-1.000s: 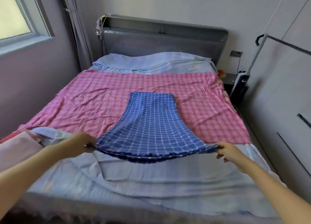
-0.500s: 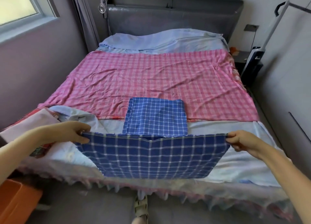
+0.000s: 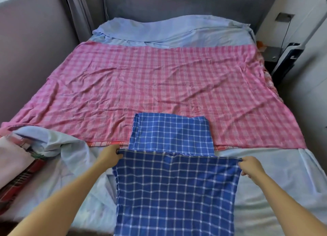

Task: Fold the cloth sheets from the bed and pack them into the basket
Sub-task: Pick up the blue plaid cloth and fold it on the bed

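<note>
The left hand (image 3: 108, 157) and the right hand (image 3: 251, 166) each pinch one top corner of the blue checked cloth (image 3: 175, 191); both grips are closed on it. Its far part lies on the pink sheet (image 3: 141, 79), on the near side of the bed (image 3: 283, 173).

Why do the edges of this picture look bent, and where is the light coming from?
Head view: the wide-angle lens bows the bed and walls outward near the borders. Daylight seems to enter from the upper left, leaving the pink checked sheet evenly lit with soft creases. The whole frame is slightly soft; the blue checked cloth between the left hand and right hand stays readable.
</note>
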A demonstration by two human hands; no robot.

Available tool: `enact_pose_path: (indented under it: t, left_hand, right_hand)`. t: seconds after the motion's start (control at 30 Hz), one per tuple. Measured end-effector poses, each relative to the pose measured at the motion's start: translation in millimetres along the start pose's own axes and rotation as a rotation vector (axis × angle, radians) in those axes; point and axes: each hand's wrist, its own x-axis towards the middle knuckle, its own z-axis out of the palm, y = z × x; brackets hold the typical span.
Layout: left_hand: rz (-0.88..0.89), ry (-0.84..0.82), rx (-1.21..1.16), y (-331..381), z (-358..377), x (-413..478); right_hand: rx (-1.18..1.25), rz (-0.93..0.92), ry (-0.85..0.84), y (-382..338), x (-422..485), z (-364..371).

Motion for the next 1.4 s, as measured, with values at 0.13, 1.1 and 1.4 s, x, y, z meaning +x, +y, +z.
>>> enact_pose_path:
  t: [0.13,1.1,1.4]
  left_hand:
    - [-0.055,0.015,0.021,-5,28,76]
    - [0.334,0.190,0.416,59,44,378]
    - [0.063,-0.003,-0.495,62,0,324]
  right_hand:
    - [-0.247,-0.010,-0.013,-18,68,35]
    - [-0.939,-0.664,-0.195,-165,358,93]
    - [-0.215,-0.510,-0.527,-158,366,49]
